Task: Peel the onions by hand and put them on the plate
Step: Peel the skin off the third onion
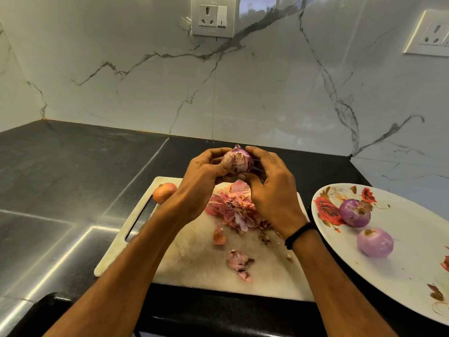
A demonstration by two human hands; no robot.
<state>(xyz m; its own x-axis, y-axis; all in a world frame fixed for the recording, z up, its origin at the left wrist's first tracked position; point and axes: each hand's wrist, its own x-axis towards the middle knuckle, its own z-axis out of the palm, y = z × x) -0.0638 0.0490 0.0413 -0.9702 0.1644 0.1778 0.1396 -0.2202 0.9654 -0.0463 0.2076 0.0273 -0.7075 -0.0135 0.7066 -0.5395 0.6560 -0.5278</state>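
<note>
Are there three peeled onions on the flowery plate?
No: only the far peeled onion and the near peeled onion lie on the plate.

One head-worn camera looks forward and down, close over the chopping board (194, 259), facing the wall (243, 93).

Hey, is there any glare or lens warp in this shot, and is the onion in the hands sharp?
Head view: glare streaks on the dark counter at left; wide-angle warp stretches the plate and tilts the socket at the right edge; the onion, gripped by left hand and right hand, looks reasonably sharp.
</note>
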